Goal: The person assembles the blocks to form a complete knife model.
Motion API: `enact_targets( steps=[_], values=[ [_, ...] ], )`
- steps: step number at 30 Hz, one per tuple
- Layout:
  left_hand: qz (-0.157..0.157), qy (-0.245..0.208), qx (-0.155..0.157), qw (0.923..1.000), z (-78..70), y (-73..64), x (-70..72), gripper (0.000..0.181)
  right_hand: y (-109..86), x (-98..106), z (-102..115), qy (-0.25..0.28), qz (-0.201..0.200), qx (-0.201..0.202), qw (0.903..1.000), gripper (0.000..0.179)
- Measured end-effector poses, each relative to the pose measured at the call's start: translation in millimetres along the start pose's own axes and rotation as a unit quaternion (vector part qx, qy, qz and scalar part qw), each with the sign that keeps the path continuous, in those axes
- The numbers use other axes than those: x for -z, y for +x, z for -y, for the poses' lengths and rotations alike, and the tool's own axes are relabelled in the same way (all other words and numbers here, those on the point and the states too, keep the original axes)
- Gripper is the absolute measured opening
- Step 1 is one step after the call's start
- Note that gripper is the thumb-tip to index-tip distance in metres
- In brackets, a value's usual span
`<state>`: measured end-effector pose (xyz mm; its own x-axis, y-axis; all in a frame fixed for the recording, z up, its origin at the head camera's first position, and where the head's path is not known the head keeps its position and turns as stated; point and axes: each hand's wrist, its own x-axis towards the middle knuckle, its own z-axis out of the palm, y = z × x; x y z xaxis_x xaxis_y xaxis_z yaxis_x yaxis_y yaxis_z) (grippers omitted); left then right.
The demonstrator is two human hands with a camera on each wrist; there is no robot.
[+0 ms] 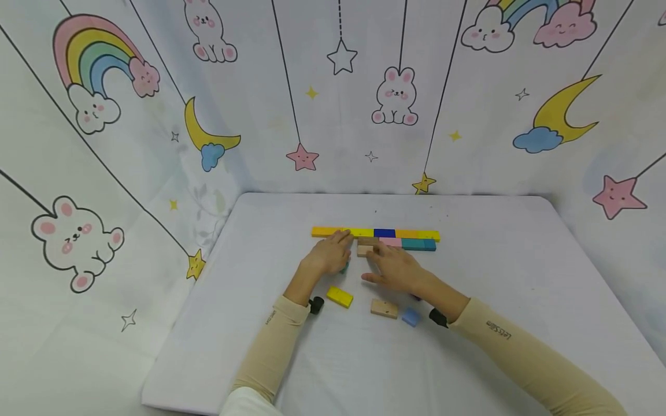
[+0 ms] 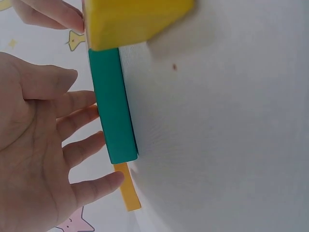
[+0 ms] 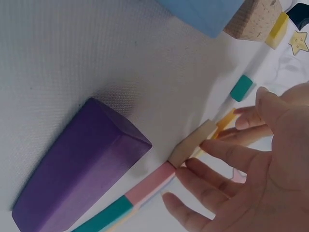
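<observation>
My left hand (image 1: pixel 329 255) lies over the left part of a long row of blocks, its fingers extended. Its fingertips are right at the orange block (image 1: pixel 324 231) and the yellow block (image 1: pixel 362 233). A teal block (image 2: pixel 113 106) is beside these fingers, mostly hidden under the hand in the head view. With fingers spread and fairly straight, my right hand (image 1: pixel 395 267) touches a light wooden block (image 1: pixel 365 251). That block lies in front of a darker wooden block (image 1: pixel 368 241), which adjoins a pink block (image 1: pixel 390 242).
The back row continues with a dark blue block (image 1: pixel 384 233) and yellow ones; a teal block (image 1: pixel 416 244) lies right of the pink. Nearer lie a yellow block (image 1: pixel 340 296), a wooden block (image 1: pixel 384 308), a light blue block (image 1: pixel 410 316) and a purple block (image 3: pixel 79 169).
</observation>
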<state>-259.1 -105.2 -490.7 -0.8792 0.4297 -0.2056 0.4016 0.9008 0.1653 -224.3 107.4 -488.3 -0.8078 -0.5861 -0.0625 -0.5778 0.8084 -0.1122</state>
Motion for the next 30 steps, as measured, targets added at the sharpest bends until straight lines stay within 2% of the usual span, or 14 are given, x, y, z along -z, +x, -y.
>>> enact_targets(
  steps=[6,12,24,30],
  values=[
    [-0.001,-0.004,-0.005,1.0000,3.6,2.2,0.0,0.053,-0.4,-1,-1,0.002,-0.019,0.010,0.9998,0.067],
    [0.000,-0.009,-0.015,0.9999,8.3,3.6,1.1,0.052,-1.4,0,-1,0.023,-0.032,0.044,0.9983,0.067],
    [-0.003,-0.036,-0.024,0.9991,17.3,2.8,0.6,0.050,-1.7,1,12,0.037,0.014,0.091,0.9951,0.071],
    [-0.006,-0.044,-0.027,0.9986,20.7,3.4,0.1,0.050,-1.5,-1,15,0.026,0.033,0.111,0.9929,0.076]
  ],
)
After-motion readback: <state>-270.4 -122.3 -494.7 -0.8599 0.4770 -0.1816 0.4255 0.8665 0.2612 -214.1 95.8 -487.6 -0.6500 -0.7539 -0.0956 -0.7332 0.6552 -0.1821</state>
